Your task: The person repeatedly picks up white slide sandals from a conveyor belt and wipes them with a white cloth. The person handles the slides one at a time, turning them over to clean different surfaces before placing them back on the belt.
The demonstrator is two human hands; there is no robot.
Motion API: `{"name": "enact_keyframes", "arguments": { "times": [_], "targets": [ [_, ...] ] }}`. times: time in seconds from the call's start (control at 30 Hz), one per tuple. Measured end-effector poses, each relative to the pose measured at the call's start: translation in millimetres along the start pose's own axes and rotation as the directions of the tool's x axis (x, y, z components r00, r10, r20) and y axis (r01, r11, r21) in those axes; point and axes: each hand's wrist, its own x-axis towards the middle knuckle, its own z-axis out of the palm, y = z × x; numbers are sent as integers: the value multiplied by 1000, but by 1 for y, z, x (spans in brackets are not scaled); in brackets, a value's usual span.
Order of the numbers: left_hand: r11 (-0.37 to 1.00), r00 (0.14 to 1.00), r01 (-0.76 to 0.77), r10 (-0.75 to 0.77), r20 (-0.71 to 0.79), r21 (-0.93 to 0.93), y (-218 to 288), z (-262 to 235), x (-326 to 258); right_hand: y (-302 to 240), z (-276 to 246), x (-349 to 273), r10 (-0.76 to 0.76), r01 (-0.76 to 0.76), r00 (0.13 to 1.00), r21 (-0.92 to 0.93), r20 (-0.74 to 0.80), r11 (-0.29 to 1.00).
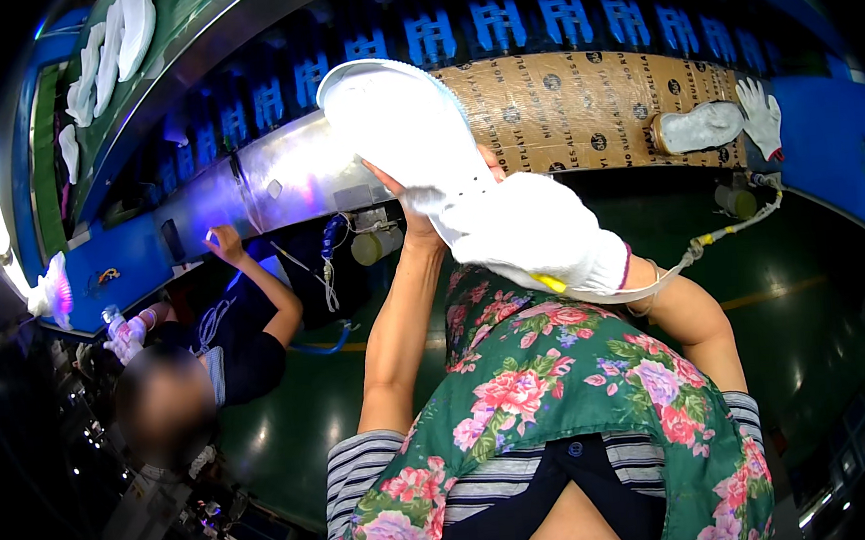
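A white shoe (396, 112) with a pale, finely ribbed edge is held up in front of me, its broad end pointing away. Strong light washes out its surface detail. My left hand (408, 206) is bare and grips the shoe from its left side, with fingers partly behind it. Over my right hand (530, 225) is a white knit glove with a purple cuff. That hand is closed at the shoe's near right side, and bare fingertips show beyond the glove. A clear tube with yellow bands runs past my right wrist.
Printed brown cardboard (567, 110) covers part of the bench. On it lie another white shoe-shaped piece (701, 128) and, by its end, a white glove (761, 119). Blue racks (496, 27) line the back. White shoe-shaped pieces (135, 30) sit far left. A co-worker's arm (263, 282) reaches in at left.
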Motion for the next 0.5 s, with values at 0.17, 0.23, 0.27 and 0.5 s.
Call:
{"name": "enact_keyframes", "arguments": {
  "times": [0.17,0.23,0.27,0.5],
  "targets": [
    [999,998,-47,46,49,7,12,2,9,6,-11,7,33,-30,994,27,-104,999],
    [999,997,-46,47,55,-19,16,-4,13,6,-1,1,-47,44,999,-129,-21,991],
    [998,996,-49,52,75,-39,19,-9,14,0,1,0,-63,71,996,-156,58,985],
    [987,982,-122,135,133,-103,32,1,27,3,0,1,-38,36,999,-83,-24,996]
  ]
}}
